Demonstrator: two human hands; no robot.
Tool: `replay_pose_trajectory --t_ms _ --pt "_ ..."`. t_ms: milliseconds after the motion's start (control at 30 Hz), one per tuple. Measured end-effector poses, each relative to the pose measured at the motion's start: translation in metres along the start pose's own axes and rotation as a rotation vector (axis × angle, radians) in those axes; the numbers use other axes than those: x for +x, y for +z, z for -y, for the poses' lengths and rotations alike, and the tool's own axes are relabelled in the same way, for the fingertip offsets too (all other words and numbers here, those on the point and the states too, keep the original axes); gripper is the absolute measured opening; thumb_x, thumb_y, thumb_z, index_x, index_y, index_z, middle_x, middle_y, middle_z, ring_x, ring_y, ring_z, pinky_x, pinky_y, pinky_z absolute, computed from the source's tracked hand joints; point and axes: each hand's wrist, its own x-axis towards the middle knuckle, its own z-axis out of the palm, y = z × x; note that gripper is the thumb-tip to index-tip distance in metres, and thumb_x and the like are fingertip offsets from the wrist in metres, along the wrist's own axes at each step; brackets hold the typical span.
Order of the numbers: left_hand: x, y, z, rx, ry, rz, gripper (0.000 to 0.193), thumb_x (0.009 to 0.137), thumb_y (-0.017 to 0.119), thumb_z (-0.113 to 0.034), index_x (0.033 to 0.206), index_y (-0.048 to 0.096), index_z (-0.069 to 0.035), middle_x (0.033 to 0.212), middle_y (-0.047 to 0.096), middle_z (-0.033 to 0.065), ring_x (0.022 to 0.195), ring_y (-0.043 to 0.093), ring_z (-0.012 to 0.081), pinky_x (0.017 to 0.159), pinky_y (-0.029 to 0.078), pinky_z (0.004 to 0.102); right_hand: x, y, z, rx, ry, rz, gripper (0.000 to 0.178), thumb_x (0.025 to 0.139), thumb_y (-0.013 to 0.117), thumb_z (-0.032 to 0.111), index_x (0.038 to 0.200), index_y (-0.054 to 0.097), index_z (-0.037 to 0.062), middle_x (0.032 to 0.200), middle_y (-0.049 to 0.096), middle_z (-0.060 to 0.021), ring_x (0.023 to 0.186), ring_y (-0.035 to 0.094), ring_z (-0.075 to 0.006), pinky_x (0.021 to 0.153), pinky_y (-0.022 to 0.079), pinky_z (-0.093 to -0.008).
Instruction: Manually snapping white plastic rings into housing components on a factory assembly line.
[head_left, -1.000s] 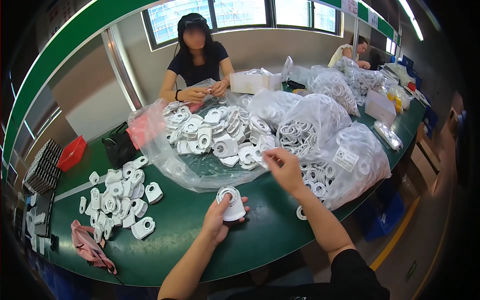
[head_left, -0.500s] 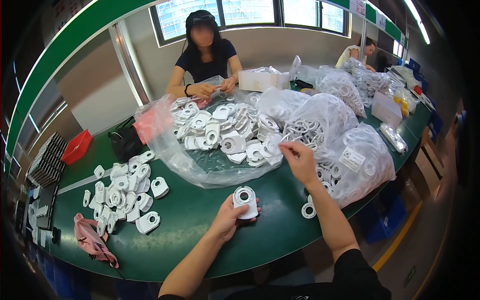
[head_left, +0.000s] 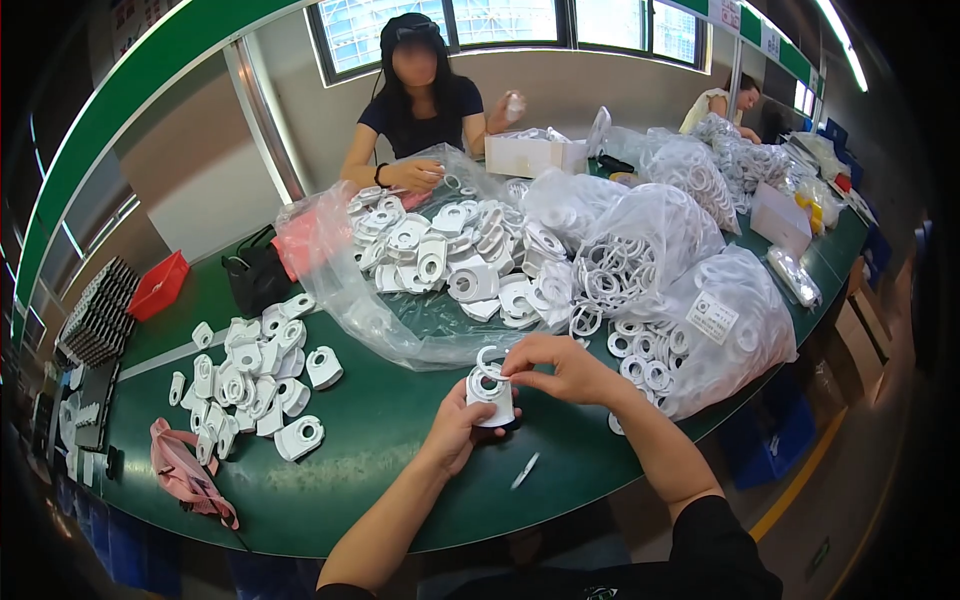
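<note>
**Ring meets housing at the green worktop**

At lower centre of the frame, the left hand (head_left: 455, 430) grips a white plastic housing (head_left: 492, 395) above the worktop (head_left: 400, 470), while the right hand (head_left: 560, 368) pinches a white ring (head_left: 490, 360) in its fingers over the part's top. Seating it well likely calls for holding the ring level and pressing evenly. Bags of rings (head_left: 690, 330) crowd the right; finished housings (head_left: 250, 375) lie at left, a small white sliver (head_left: 525, 470) just below.

Both forearms were bare from elbow to wrist, with no watch, band or glove. The left hand (head_left: 452, 432) and right hand (head_left: 563, 368) wore no rings. A black short-sleeved top covered the upper arms.
</note>
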Motion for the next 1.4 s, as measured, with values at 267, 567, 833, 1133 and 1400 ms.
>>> replay_pose_trajectory --t_ms 267,567,833,1133,1400 --pt "0.001 -0.003 0.007 -0.009 0.008 -0.046 0.048 0.075 0.046 0.003 0.123 0.040 -0.003 0.111 0.058 0.0133 0.091 0.064 0.0271 0.058 0.052 0.0265 -0.003 0.010 -0.006 -0.293 -0.147 0.091 0.016 0.075 0.064 0.003 0.091 0.062 0.0060 0.096 0.061 -0.0067 0.091 0.057 -0.0255 0.078 0.047 -0.0333" --pt "0.010 -0.003 0.003 -0.029 0.028 -0.043 0.046 0.077 0.044 0.001 0.122 0.038 -0.004 0.106 0.058 0.0123 0.087 0.065 0.0239 0.058 0.053 0.0262 0.003 0.012 -0.015 -0.274 -0.168 0.047 0.013 0.076 0.062 0.006 0.089 0.058 0.0048 0.095 0.059 -0.0104 0.089 0.056 -0.0297 0.077 0.045 -0.0352" --pt "0.005 -0.001 0.001 -0.066 0.042 0.028 0.051 0.073 0.040 -0.001 0.124 0.037 -0.004 0.107 0.057 0.0130 0.087 0.064 0.0246 0.060 0.051 0.0269 0.005 0.016 -0.008 -0.338 -0.227 0.016 0.013 0.075 0.064 0.003 0.088 0.060 0.0050 0.096 0.061 -0.0061 0.090 0.056 -0.0260 0.076 0.046 -0.0337" --pt "0.003 -0.005 0.002 -0.120 0.052 0.025 0.053 0.072 0.038 0.001 0.125 0.035 -0.001 0.108 0.056 0.0143 0.088 0.064 0.0251 0.057 0.048 0.0264 0.002 0.016 -0.006 -0.405 -0.280 0.074 0.016 0.071 0.065 0.006 0.086 0.060 0.0057 0.092 0.059 -0.0038 0.088 0.056 -0.0235 0.073 0.048 -0.0317" --pt "0.006 -0.005 0.002 -0.099 0.063 0.037 0.044 0.081 0.036 -0.003 0.125 0.038 -0.001 0.107 0.057 0.0149 0.090 0.063 0.0253 0.060 0.048 0.0278 0.001 0.016 -0.005 -0.521 -0.281 0.100 0.023 0.068 0.060 0.000 0.090 0.061 0.0051 0.090 0.059 -0.0033 0.086 0.055 -0.0226 0.073 0.048 -0.0306"
